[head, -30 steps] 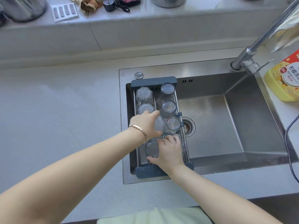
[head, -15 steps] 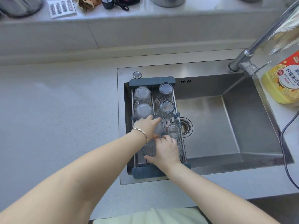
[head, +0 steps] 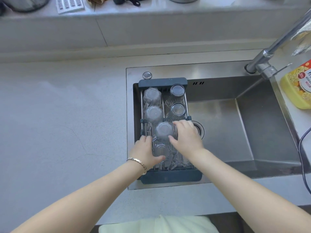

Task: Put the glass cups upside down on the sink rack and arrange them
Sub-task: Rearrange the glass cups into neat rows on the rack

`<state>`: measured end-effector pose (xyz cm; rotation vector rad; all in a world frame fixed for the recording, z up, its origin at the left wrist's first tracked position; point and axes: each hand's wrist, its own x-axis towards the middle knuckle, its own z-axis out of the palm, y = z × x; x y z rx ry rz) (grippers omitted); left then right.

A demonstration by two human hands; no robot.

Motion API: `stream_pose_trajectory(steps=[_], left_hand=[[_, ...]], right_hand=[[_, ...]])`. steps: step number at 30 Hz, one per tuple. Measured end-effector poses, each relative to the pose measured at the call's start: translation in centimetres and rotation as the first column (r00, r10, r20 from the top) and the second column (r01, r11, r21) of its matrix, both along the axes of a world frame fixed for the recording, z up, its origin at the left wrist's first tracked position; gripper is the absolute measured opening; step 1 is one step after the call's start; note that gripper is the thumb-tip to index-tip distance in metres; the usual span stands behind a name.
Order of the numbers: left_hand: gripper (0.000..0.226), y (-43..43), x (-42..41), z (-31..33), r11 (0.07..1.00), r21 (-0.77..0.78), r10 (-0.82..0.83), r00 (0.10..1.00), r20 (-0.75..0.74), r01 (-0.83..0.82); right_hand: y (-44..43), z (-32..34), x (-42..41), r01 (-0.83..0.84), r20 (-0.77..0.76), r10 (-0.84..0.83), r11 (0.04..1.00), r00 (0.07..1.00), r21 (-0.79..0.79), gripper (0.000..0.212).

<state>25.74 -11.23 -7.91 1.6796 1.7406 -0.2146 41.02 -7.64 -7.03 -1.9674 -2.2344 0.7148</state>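
Mid-frame, both hands sit on the rack point(head: 171, 177). The left hand point(head: 146, 152) wraps a cup point(head: 159, 151). The right hand point(head: 186, 137) touches another cup point(head: 164, 131), fingers spread.

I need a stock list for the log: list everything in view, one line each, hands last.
glass cups: at least five seen clearly, clear, upside down on the rack; more near the hands, count unclear
sink rack: one, dark grey-blue ends, across the sink's left side
sink: one, steel, right of the counter
faucet: one, steel, sink's far right corner
detergent bottle: one, yellow, right edge
counter: one, pale grey, left
bracelet: one, gold, left wrist
left hand: on a near cup
right hand: on the rack's right row
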Motion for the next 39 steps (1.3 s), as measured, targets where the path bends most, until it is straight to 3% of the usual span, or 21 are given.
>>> stream_pose_trajectory(steps=[3, 9, 23, 28, 32, 39], left_hand=[[0.068, -0.5, 1.3, -0.4, 0.998, -0.005, -0.07, 0.996, -0.056, 0.07], [0.079, -0.5, 2.8, -1.0, 0.996, -0.044, -0.076, 0.992, -0.097, 0.072], [0.059, 1.0, 2.6, 0.5, 0.975, -0.087, -0.215, 0.971, -0.107, 0.207], [0.052, 2.2, 1.3, 1.3, 0.981, -0.056, -0.191, 0.977, -0.092, 0.187], [0.056, 3.4, 0.5, 1.9, 0.885, -0.084, -0.466, 0.87, -0.163, 0.458], [0.06, 2.9, 1.5, 1.1, 0.738, -0.187, -0.673, 0.729, -0.129, 0.648]], right_hand=[[1.8, -0.5, -1.1, -0.115, 0.169, 0.145, 0.978, 0.975, -0.173, 0.063], [3.6, -1.2, -2.5, -0.192, 0.336, 0.256, 0.958, 0.907, -0.212, 0.072], [3.0, -0.5, -1.9, -0.013, 0.196, 0.03, 0.996, 0.98, -0.089, 0.06], [3.7, 0.6, -1.3, 0.082, 0.131, -0.064, 0.987, 0.989, -0.14, 0.058], [3.6, 0.9, -1.4, 0.075, 0.126, -0.055, 0.985, 0.99, -0.153, 0.059], [3.3, 0.8, -1.5, 0.052, 0.116, -0.036, 0.989, 0.993, -0.137, 0.062]])
